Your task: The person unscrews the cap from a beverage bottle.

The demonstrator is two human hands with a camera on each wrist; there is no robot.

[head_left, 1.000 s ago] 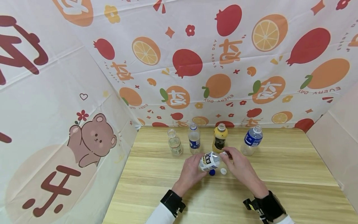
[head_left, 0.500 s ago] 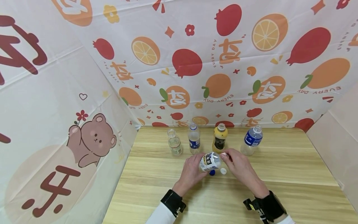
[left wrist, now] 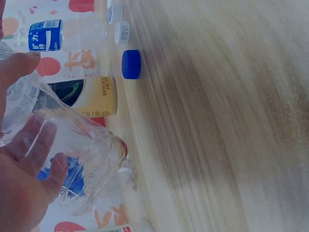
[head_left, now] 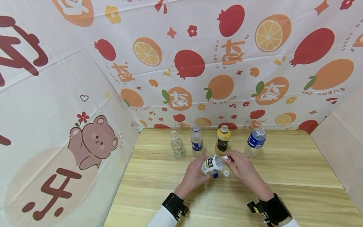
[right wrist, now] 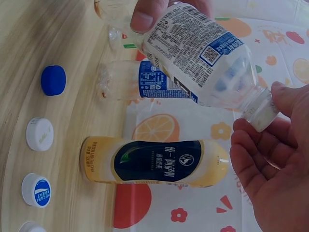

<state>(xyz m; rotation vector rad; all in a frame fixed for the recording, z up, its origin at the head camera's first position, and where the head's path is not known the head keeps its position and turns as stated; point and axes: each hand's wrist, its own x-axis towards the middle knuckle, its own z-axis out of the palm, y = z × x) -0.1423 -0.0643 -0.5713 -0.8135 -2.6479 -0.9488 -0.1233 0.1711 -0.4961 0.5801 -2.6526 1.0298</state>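
Observation:
My left hand [head_left: 194, 172] grips a clear plastic bottle [head_left: 212, 165] with a white label. The bottle is held tilted above the table, its neck toward the right. At the neck, my right hand [head_left: 241, 165] pinches a white cap [right wrist: 264, 116] between thumb and fingers. Whether the cap is loose from the neck I cannot tell. In the left wrist view the bottle's clear lower part [left wrist: 91, 145] shows, with fingers behind it. Below the bottle lie a blue cap [right wrist: 53, 80] and a white cap [right wrist: 40, 134].
Along the back stand uncapped bottles: a clear one [head_left: 177, 148] at left, a blue-labelled one [head_left: 197, 145], a yellow one [head_left: 222, 140] and a larger blue-labelled one [head_left: 256, 143]. A Pocari Sweat cap [right wrist: 36, 190] lies on the wooden table [head_left: 158, 179]. Printed cloth [head_left: 158, 28] hangs behind.
My right fingers have shifted slightly at the neck, and the white cap shows more between them. The bottle stays in my left hand, nearly in place.

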